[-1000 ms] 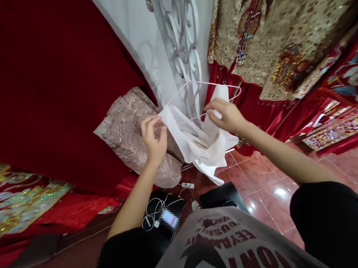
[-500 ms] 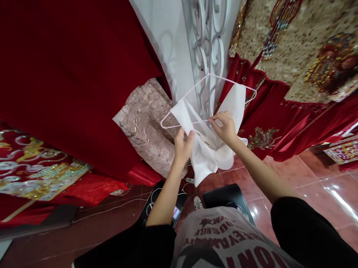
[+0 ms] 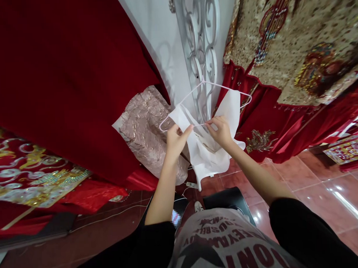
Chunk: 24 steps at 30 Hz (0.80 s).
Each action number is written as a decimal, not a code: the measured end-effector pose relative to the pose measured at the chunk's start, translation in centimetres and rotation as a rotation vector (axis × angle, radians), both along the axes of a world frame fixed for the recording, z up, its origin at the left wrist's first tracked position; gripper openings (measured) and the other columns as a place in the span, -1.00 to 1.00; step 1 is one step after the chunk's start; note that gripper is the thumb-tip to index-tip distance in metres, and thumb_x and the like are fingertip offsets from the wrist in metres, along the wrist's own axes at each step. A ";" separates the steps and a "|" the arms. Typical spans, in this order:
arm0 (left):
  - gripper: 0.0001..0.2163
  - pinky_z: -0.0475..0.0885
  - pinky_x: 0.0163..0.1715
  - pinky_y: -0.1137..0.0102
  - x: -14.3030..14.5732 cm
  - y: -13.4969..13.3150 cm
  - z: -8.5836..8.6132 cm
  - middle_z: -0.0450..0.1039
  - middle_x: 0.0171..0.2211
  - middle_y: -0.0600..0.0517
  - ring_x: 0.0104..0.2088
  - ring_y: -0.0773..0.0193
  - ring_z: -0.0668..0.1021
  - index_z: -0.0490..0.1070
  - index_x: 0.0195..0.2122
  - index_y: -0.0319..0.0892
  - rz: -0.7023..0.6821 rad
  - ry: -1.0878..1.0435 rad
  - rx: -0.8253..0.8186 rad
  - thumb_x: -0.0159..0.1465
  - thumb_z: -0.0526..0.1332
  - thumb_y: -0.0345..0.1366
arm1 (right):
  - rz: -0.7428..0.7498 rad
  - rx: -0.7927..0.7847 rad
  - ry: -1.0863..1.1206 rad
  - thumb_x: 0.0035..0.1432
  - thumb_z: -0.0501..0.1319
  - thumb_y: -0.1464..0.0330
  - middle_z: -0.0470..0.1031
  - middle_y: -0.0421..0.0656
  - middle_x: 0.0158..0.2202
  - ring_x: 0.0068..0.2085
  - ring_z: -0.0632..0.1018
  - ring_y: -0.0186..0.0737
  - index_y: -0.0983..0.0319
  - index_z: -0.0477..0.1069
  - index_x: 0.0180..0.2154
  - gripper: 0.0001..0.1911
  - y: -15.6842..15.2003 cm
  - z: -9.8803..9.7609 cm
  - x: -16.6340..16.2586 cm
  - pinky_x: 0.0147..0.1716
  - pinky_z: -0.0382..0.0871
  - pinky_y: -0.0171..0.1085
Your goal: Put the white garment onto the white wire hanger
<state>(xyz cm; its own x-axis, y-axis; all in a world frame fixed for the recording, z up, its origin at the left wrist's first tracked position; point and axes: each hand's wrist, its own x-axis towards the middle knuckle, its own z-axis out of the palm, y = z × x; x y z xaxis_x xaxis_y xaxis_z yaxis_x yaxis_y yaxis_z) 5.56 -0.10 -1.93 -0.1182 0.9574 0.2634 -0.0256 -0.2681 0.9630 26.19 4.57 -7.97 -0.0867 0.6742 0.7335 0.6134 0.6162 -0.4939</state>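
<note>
A thin pale-pink clothes hanger [image 3: 226, 86] hangs against a white scrollwork stand, with a sleeveless white garment [image 3: 211, 164] draped over it. My left hand [image 3: 176, 143] is closed on the garment's left shoulder strap at the hanger's lower bar, its thumb lying across the front of the cloth. Between the thumb and fingertips of my right hand [image 3: 220, 131], the same bar is pinched near its middle. The garment's right strap rises behind that hand, and its lower part hangs loose below both hands.
Left of the stand [image 3: 199, 38] hang a pinkish brocade garment [image 3: 146, 131] and a large red cloth [image 3: 60, 68]. Embroidered gold cloth [image 3: 281, 38] covers the right. Below are a black seat [image 3: 229, 203], a white cable [image 3: 108, 213] and red floor tiles [image 3: 311, 171].
My left hand has shifted up and left on the strap, its thumb now lying over it at the bar. The right hand keeps its pinch. The whole view has shifted slightly.
</note>
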 end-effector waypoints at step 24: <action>-0.47 0.01 -0.71 0.59 -3.6 -2.5 -0.1 0.48 -0.48 0.08 -0.73 0.65 0.08 0.36 -0.47 -0.21 0.173 -0.560 0.058 0.27 0.46 0.16 | 0.041 -0.031 0.183 0.40 0.30 0.08 0.65 -0.03 -0.11 -0.02 0.64 0.04 0.11 0.58 -0.22 -0.74 -0.7 2.3 0.2 0.10 0.51 0.09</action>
<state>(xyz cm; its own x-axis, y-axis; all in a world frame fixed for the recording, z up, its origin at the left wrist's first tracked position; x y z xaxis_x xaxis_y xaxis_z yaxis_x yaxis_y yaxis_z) 2.00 -2.59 -2.06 -0.4074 0.8978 0.1672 -0.4775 -0.3654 0.7990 26.35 3.89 -5.72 0.0181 0.6956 0.7182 0.4860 0.6216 -0.6143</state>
